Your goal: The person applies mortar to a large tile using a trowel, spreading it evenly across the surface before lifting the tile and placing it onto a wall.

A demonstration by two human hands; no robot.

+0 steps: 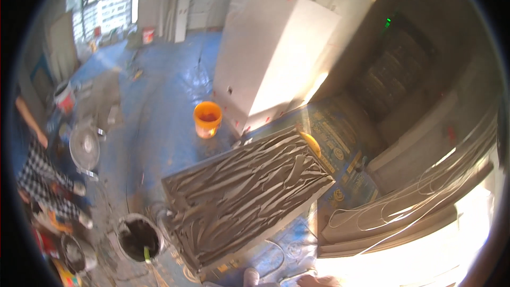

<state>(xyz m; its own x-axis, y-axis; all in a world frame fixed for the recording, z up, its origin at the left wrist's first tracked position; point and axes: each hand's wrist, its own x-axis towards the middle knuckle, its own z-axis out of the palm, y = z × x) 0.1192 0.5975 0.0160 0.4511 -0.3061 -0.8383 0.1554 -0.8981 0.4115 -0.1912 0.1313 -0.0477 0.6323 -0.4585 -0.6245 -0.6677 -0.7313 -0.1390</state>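
Observation:
A large rectangular slab, its top coated with ridged grey mortar, lies in front of me, slightly tilted in the view. A blurred skin-coloured shape at the lower edge, just below the slab's near side, looks like part of my right hand; its fingers cannot be made out. My left hand does not show. Left of the slab stands a bucket of grey mortar with a green-handled tool in it. A yellow rounded object shows behind the slab's far right corner.
An orange bucket stands beyond the slab, near a pale wall column. Loose cables hang at the right. Blue sheeting covers much of the floor. At the left are a person in checked trousers, a round metallic container and several buckets.

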